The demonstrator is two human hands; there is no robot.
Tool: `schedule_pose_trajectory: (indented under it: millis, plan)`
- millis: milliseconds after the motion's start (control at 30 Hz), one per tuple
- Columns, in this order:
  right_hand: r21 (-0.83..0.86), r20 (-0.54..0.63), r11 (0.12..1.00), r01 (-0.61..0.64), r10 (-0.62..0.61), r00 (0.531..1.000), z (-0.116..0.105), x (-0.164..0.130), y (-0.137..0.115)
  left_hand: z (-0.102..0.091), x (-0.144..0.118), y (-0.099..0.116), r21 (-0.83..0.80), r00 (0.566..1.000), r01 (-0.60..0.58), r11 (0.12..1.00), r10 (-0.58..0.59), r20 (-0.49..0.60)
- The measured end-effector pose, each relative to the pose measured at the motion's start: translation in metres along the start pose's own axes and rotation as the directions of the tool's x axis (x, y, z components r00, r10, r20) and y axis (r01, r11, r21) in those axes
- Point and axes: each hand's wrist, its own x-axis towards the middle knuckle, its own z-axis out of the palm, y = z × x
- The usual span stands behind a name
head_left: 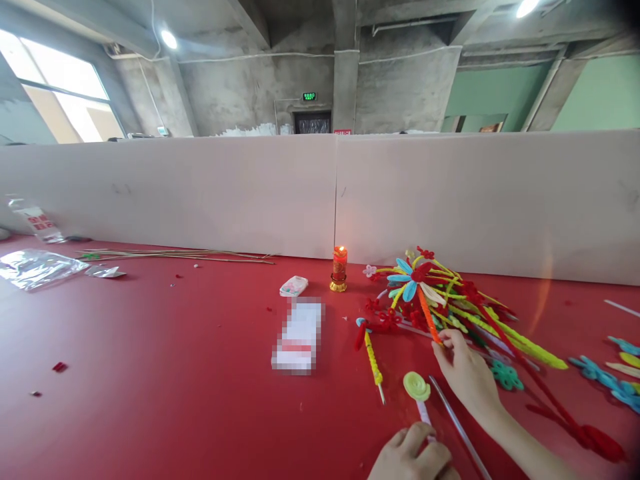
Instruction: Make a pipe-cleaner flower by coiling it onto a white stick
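Right hand (467, 375) pinching orange stem (429, 312), left hand (414, 457) gripping spiral-topped stalk (418, 392), lit candle (339, 267), blurred slip (299, 333), perhaps paper

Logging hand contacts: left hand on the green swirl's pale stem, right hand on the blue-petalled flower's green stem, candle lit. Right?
Stem colour is wrong: the head view shows the right hand on the orange stem of the flower. The rest stands: left hand on the green swirl's pale stem, candle lit.

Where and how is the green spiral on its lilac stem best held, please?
I'd pinch the lilac stem below the green spiral, coming from the near side, as the left hand does: the stem is slender and runs toward the person, while the wide coil might squash.
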Motion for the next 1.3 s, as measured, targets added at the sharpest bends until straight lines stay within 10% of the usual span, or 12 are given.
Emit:
schedule_pose_trajectory:
  millis: [600, 933, 1100, 1300]
  plan:
    - [0.134, 0.031, 0.987, 0.091, -0.096, 0.995, -0.004, 0.003, -0.002, -0.034, 0.020, -0.007, -0.062, 0.991, -0.128, 0.990, 0.126, -0.040]
    - [0.103, 0.031, 0.991, 0.083, -0.086, 0.996, -0.009, 0.004, -0.008, -0.015, 0.012, 0.001, -0.024, 0.999, 0.007, 1.000, -0.008, -0.044]
    - [0.171, -0.015, 0.982, 0.083, -0.081, 0.997, -0.034, -0.012, -0.018, -0.031, 0.015, -0.008, -0.096, 0.986, -0.163, 0.982, 0.167, 0.026]
    - [0.127, 0.291, 0.981, 0.150, -0.181, 0.939, -0.052, -0.059, -0.021, -0.035, 0.014, -0.008, -0.155, 0.992, 0.005, 0.988, 0.014, 0.126]
